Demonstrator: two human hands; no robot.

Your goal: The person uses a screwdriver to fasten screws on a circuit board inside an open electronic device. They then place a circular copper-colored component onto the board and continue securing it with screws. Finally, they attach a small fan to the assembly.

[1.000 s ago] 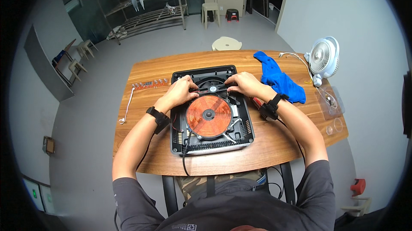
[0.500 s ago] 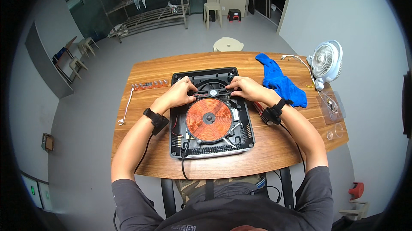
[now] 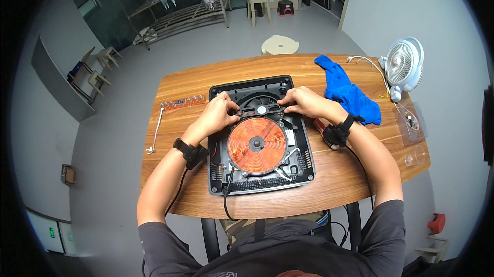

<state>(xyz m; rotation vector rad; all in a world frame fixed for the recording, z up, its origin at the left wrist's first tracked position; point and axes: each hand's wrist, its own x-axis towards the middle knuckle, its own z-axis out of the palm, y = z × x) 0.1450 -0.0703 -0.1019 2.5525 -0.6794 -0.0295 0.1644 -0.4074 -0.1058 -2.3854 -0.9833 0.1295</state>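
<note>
An opened induction cooker lies on the wooden table in front of me, its black housing [image 3: 218, 174] holding a round copper coil [image 3: 244, 145] with a dark centre. Behind the coil sits a black cooling fan [image 3: 252, 110] with a pale round hub label. My left hand [image 3: 218, 115] pinches the fan's left side, thumb and fingers closed. On its right side my right hand [image 3: 304, 103] has its fingers closed at the fan's edge. The fingertips partly cover both edges, and whether the fan is seated or lifted I cannot tell.
Left of the cooker lies an orange circuit board [image 3: 182, 103] with a white cable. To the right are a blue cloth [image 3: 350, 97], a red-handled tool [image 3: 320, 125] partly under my wrist, a white desk fan [image 3: 404, 63] and a clear tray [image 3: 411, 125]. A black cord hangs over the front edge.
The whole view has shifted slightly, moving the table a little to the right in the picture. Both hands stay at the cooling fan, with little visible change in their grip.
</note>
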